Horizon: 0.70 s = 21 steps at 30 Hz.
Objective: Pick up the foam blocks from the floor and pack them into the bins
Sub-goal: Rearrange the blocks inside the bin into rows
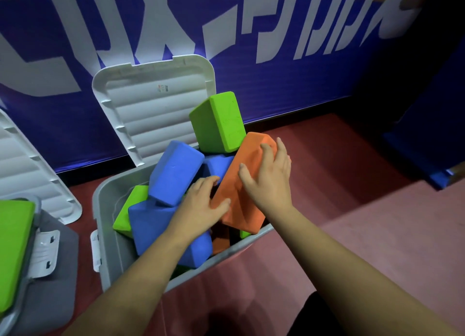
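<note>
grey bin (pixel 108 222): foam blocks (pixel 176 167) heaped above rim | orange block (pixel 247 216): slanted across bin's right side | right hand (pixel 269 177), left hand (pixel 203 207): fingers spread flat on it, likely pushing it down to fit

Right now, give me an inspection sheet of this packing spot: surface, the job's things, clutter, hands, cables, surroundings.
Surface: reddish floor, with a paler strip nearer the person.
Job's things: grey bin heaped above its rim; orange block slanted on top, green block behind it, blue block to its left; white lid open against the wall. Second bin at far left holds another green block.
Clutter: nothing seen.
Hands: left hand open, touching the orange block's lower edge; right hand flat on its face.
Cables: nothing seen.
Surroundings: blue wall with white lettering.
</note>
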{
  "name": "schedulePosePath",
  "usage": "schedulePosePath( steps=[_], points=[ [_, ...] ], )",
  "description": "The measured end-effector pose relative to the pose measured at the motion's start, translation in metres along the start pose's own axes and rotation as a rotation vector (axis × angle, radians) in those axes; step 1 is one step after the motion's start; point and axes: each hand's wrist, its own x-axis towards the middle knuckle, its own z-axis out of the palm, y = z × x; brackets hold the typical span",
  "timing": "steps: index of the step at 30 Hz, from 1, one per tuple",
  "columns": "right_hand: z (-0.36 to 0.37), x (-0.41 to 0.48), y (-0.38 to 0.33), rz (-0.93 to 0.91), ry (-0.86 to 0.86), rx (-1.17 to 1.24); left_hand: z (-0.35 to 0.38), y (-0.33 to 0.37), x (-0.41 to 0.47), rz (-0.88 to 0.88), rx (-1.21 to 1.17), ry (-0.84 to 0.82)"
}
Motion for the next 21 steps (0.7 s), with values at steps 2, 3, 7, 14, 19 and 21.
schedulePosePath(
  steps=[2,3,7,14,19,21],
  points=[
    [-0.001,-0.001,-0.013,-0.133,0.004,0.024,-0.021,-0.002,-0.006,0.051,-0.061,0.103],
    [0.0,-0.003,-0.022,-0.204,0.0,0.032,-0.033,-0.007,-0.011,0.07,-0.093,0.156],
    [0.019,-0.02,-0.061,-0.398,-0.115,0.081,-0.075,-0.052,-0.033,-0.032,-0.148,0.34],
    [0.09,-0.077,-0.08,-0.35,-0.385,-0.191,-0.063,-0.133,-0.071,-0.448,-0.152,0.185],
    [0.111,-0.092,-0.067,-0.262,-0.445,-0.18,-0.046,-0.143,-0.077,-0.495,-0.218,0.014],
    [0.109,-0.089,-0.065,-0.247,-0.401,-0.066,-0.051,-0.14,-0.075,-0.578,-0.365,0.082]
  ],
)
